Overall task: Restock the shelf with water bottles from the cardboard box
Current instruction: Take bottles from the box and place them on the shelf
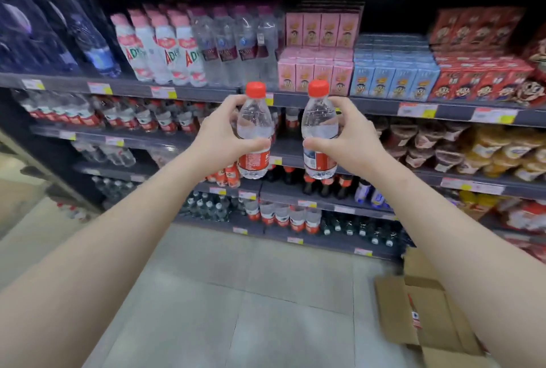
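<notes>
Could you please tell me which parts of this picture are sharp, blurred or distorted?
Head view: left water bottle in the left hand and right water bottle in the right hand are sharp; shelves smear toward the left edge; the cardboard box is blurred; wide-angle distortion bows the shelf lines; lighting even.

- We see two water bottles (254, 131) (319, 131) of clear glossy plastic, with smooth red caps.
- We see a matt brown cardboard box (425, 314).
- We see a smooth tiled floor (251, 293).
</notes>
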`<state>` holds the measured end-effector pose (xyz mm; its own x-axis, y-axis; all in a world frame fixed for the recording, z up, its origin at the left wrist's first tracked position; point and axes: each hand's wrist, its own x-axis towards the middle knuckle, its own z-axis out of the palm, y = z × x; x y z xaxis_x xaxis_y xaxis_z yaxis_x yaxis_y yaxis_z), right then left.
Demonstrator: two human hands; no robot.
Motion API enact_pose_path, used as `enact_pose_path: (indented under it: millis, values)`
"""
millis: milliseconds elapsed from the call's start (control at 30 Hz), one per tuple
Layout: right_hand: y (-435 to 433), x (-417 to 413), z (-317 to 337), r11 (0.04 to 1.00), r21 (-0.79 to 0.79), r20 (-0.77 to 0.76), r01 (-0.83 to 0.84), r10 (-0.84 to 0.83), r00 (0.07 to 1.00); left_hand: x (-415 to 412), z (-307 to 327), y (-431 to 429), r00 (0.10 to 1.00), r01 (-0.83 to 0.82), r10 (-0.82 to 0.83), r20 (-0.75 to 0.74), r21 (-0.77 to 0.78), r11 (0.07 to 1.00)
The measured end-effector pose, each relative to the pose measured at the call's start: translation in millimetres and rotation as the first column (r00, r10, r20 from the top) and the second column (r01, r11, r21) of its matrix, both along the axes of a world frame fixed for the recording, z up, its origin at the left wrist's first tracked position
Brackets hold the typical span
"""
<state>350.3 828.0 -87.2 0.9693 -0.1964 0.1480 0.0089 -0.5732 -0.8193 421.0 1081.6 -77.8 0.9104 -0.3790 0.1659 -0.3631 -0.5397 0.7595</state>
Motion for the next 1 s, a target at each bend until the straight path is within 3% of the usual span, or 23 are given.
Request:
enact_pose_path:
  millis: [167,467,633,833,1000]
  values:
    - [12.8,60.7,-32.6,0.999,-0.027,-0.043,-0.018,0.016,0.999,62.3,-39.1,7.1,0.999,0.034,-0.033,-0.018,0.026,0.999]
    - [13.4,162.5,-104.3,0.997,0.083,-0.059,-0.007,0.012,0.998,180.7,-121.1,-1.6,0.996,0.073,-0.066,-0.058,0.129,0.989]
    - [6.9,201.3,-157.9,0.995,0.095,-0.051,-0.013,0.018,0.999,221.6,-170.2,-8.6,0.996,0.06,-0.055,-0.063,0.083,0.995]
    - [7.1,231.8,-231.3,0.997,0.075,0.04,-0.019,0.016,0.999,249.9,-234.1,-8.9,0.994,0.112,-0.112,0.007,0.061,0.992]
    - [6.8,253.3,-289.7,0.999,0.034,0.17,0.039,-0.044,0.984,259.4,-303.3,-8.0,0.99,0.116,-0.11,0.089,-0.057,0.992]
